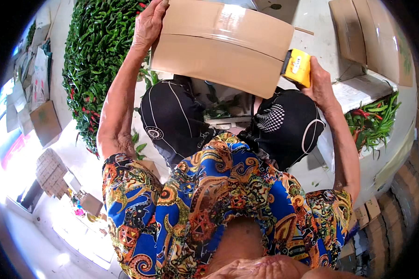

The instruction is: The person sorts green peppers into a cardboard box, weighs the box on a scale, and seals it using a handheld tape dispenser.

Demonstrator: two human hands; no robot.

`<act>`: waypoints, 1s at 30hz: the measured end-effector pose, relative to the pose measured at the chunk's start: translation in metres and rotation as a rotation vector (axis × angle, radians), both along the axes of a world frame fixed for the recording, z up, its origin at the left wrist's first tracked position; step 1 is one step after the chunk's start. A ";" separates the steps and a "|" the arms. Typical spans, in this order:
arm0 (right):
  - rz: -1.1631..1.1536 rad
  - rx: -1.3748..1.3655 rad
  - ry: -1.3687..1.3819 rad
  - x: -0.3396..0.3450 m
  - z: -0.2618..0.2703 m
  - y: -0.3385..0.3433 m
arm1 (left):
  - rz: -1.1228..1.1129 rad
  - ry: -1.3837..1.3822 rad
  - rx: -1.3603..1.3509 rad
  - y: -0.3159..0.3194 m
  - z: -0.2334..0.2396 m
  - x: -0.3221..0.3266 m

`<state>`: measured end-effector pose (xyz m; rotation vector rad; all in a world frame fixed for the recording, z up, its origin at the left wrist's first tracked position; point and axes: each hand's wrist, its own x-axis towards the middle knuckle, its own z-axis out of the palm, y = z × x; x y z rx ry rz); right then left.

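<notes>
A brown cardboard box [216, 55] is held up above my knees, its flaps closed with a seam running along the face. Shiny clear tape lies across part of that face. My left hand [149, 24] grips the box at its upper left edge, the fingers hidden behind it. In my right hand [319, 82] is a yellow tape dispenser [299, 68] bearing writing. The dispenser's dark front end is against or very close to the box's right edge; I cannot tell whether it touches.
A large heap of green chili peppers [97, 52], with some red ones, spreads on the left. To the right, a white foam box [366, 90] stands beside more peppers [373, 118]. Cardboard cartons [370, 38] are at the upper right. Flattened cardboard [45, 120] leans at far left.
</notes>
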<state>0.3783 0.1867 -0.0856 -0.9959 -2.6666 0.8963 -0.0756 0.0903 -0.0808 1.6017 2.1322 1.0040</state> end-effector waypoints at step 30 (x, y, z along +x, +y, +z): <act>-0.003 0.040 0.259 -0.030 -0.078 -0.025 | -0.158 0.487 0.008 0.037 -0.010 0.202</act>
